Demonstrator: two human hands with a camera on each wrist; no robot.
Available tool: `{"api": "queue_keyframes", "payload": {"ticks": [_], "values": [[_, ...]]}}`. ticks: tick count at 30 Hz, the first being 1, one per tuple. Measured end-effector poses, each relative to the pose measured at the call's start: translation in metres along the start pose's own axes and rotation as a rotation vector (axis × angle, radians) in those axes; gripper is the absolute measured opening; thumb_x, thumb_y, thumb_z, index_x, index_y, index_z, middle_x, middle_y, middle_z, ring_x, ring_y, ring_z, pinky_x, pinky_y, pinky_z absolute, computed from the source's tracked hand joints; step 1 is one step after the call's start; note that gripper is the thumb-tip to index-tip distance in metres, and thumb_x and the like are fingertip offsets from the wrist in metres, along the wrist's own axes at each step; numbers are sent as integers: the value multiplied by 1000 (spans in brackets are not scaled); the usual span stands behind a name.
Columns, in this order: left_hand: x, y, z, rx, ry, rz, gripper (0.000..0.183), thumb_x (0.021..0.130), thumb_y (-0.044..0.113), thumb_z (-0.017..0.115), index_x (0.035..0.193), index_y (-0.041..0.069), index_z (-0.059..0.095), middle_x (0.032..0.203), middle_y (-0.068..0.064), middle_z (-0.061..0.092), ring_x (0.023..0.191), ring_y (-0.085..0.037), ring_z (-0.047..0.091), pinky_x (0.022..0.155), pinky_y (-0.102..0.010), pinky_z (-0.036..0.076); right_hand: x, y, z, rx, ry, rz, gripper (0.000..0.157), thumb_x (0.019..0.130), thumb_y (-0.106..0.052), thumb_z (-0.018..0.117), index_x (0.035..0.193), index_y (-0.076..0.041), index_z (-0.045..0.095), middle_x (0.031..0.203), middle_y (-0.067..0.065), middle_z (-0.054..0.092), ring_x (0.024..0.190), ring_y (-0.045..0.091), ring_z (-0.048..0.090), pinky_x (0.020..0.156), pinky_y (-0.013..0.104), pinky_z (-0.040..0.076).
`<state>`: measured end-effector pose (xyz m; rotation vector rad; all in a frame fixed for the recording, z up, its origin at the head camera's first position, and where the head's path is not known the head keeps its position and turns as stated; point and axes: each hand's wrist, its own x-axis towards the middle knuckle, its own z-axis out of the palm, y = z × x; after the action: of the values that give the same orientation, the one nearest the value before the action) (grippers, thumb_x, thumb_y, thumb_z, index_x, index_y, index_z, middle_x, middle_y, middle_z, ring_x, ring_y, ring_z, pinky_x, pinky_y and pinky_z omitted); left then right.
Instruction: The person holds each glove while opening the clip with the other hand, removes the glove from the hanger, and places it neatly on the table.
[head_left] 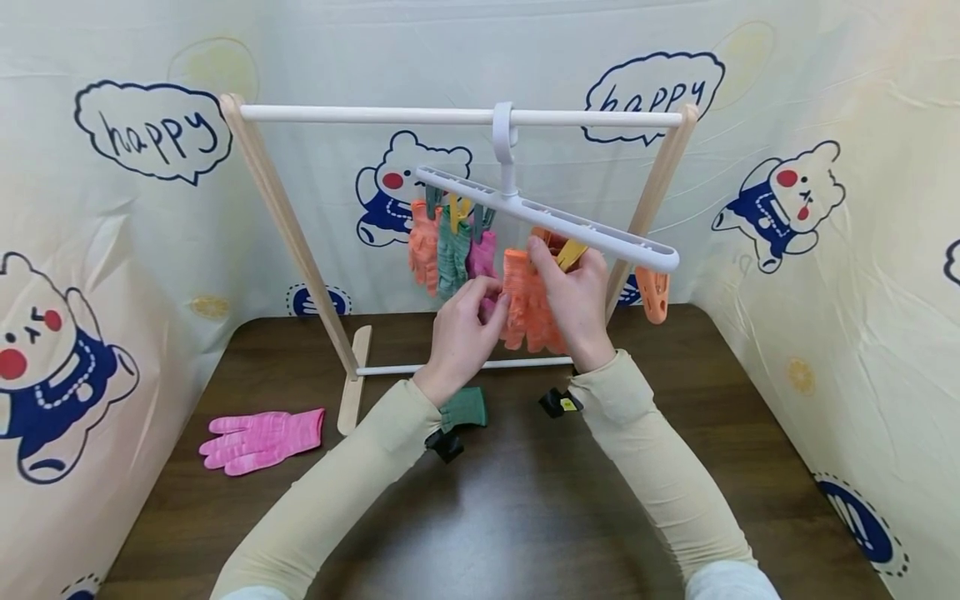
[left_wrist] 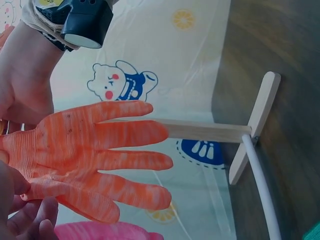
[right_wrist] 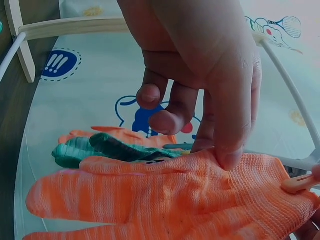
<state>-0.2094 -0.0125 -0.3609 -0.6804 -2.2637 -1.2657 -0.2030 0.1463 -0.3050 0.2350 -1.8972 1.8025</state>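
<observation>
An orange knit glove (head_left: 525, 304) hangs fingers-down below the sloping right half of a white hanger (head_left: 592, 233). My left hand (head_left: 461, 337) pinches its thumb-side edge near the cuff; the pinching fingertips (right_wrist: 231, 157) show in the right wrist view. At the cuff, my right hand (head_left: 577, 304) curls its thumb and fingers around an orange clothespin (right_wrist: 298, 184), whose tip lies over the knit. Beside that thumb, a yellow clothespin (head_left: 572, 253) shows. Behind my left hand hang orange (head_left: 423, 250), green (head_left: 452, 258) and pink (head_left: 482, 252) gloves, clipped to the hanger's raised left half.
The hanger hooks over the white top rod (head_left: 360, 114) of a wooden rack (head_left: 288, 225). Another orange clothespin (head_left: 654, 293) dangles at the hanger's low right end. On the brown table (head_left: 510, 517) lie a pink glove (head_left: 262, 440) and a green one (head_left: 465, 407), partly behind my left forearm.
</observation>
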Motion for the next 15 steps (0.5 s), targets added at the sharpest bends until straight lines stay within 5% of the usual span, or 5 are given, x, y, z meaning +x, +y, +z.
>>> {"api": "queue_keyframes", "payload": {"ticks": [15], "values": [[-3,-2,1,-10,-9,30,14,103,18,65,112,7,68,91,-5,63,72,-16,56,63,-32,49,0,0,2,15,-4,-36,31,101,-23,70,125,-5,67,100,6,64,89,23,61,77,29,55]]}}
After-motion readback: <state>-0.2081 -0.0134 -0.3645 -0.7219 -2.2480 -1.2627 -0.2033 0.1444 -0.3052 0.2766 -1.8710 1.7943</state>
